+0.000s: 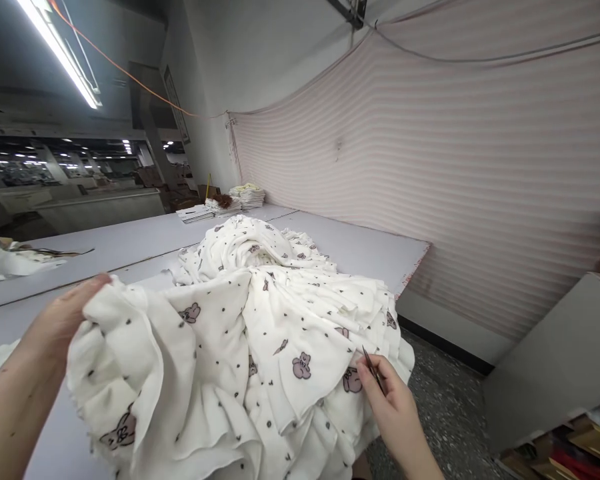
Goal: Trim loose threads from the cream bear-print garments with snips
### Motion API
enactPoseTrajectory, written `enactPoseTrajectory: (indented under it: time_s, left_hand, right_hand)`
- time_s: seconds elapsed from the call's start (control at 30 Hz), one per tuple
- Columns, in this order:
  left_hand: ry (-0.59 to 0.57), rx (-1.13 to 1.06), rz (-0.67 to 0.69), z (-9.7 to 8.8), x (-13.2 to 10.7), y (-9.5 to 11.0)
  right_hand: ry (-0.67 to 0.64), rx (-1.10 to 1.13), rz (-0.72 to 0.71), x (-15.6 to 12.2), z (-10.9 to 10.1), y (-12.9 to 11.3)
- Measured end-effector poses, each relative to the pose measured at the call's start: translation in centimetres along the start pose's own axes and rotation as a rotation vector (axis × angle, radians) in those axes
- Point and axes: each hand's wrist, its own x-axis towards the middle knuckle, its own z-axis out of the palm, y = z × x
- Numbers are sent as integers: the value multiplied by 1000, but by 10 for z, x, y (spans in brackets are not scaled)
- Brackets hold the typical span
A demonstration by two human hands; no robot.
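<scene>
cloth (260,333) in left hand (63,317), tool (373,369) in right hand (395,407).

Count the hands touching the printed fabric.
2. The left hand grips a bunched edge of the fabric at the left; the right hand holds a thin dark tool against its right side. None seems hidden.

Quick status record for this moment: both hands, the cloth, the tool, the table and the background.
left hand: grips a bunched edge of the cloth
right hand: pinches a thin dark tool, tip at the cloth
cloth: white, small animal print, heaped near the table's corner
table: pale grey, long
far end: stacks of folded fabric
behind: striped curtain
</scene>
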Motion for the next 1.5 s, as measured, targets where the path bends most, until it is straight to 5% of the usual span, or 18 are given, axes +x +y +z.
enactPoseTrajectory:
  time_s: [0.1,0.17,0.33,0.47,0.6,0.77,0.97,1.1,1.3,1.4,1.5]
  left_hand:
    - [-68,264,-140,21,-19,-5]
    - [-187,365,-37,56,-35,-4]
    - [-556,214,183,158,-77,18]
    - [-717,179,243,200,-92,35]
    - [-736,172,283,196,-96,31]
    - [-542,61,273,171,-104,12]
    - [-451,-149,264,139,-90,-3]
    - [-450,-82,220,120,-83,0]
    - [-734,624,475,141,-111,-4]
    - [-656,682,633,153,-120,-17]
    - [-518,522,647,156,-120,-24]
  right_hand:
    - [61,-128,36,1,3,2]
    - [55,-96,12,4,11,0]
    - [49,96,-45,3,34,-16]
    - [-115,228,-83,-11,44,-30]
    - [-137,316,-89,-25,50,-22]
    - [17,141,-16,-28,58,4]
    - [-60,-261,-170,-26,66,-1]
    - [-148,-193,-188,-21,56,-11]
    - [-226,116,-65,-12,48,-29]
    - [-217,70,-34,-11,42,-32]
    - [-132,-179,-106,-15,33,-32]
